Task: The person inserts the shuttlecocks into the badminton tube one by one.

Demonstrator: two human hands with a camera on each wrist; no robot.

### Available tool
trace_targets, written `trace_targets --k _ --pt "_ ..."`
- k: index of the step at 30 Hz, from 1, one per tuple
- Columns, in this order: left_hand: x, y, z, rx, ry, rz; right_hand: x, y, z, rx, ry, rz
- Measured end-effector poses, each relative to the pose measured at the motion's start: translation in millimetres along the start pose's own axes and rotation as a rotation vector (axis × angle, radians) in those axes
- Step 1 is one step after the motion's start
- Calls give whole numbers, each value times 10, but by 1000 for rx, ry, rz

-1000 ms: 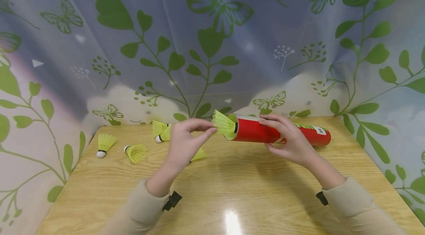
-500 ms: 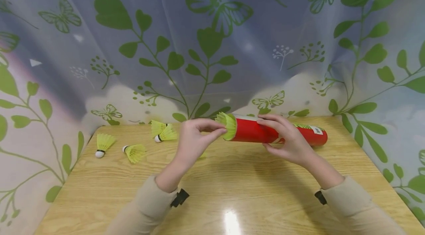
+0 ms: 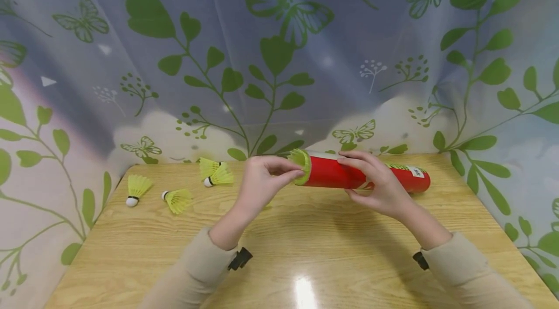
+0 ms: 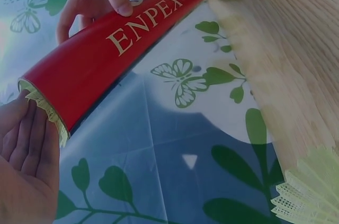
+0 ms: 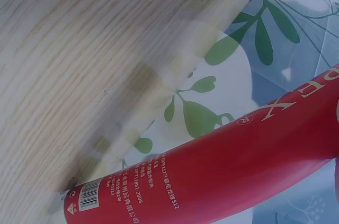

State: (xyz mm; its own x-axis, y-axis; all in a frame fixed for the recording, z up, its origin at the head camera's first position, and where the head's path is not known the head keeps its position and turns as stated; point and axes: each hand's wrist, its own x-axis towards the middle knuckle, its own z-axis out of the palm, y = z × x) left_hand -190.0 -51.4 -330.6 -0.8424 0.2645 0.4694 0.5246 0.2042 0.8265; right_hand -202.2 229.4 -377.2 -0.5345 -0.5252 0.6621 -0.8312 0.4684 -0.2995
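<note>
A red cylindrical shuttlecock tube (image 3: 329, 173), lettered ENPEX in the left wrist view, lies sideways just above the table, its mouth to the left. My right hand (image 3: 379, 180) grips it round the middle, thumb below and fingers over the top. In the tube's mouth sits a yellow shuttlecock (image 3: 299, 157); only the rim of its skirt sticks out, and its cork is hidden inside. My left hand (image 3: 258, 185) pinches that skirt rim between thumb and fingers. In the right wrist view the tube's far end (image 5: 100, 200) carries a barcode label.
Several yellow shuttlecocks lie on the wooden table (image 3: 340, 255) at the left: a white-tipped shuttlecock (image 3: 139, 187), a second shuttlecock (image 3: 178, 201), and two touching shuttlecocks (image 3: 220, 176) farther back. A patterned curtain (image 3: 218, 56) hangs behind the table.
My left hand has moved right, pushing the shuttlecock deeper into the tube; its dark band, seen at the mouth before, is now hidden. The right hand and tube have barely shifted.
</note>
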Motion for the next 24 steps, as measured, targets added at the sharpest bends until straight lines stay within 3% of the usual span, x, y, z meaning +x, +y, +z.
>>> trace_targets --k 24 --pt "54 12 55 -85 -142 -156 -10 -16 1 -1 -5 -6"
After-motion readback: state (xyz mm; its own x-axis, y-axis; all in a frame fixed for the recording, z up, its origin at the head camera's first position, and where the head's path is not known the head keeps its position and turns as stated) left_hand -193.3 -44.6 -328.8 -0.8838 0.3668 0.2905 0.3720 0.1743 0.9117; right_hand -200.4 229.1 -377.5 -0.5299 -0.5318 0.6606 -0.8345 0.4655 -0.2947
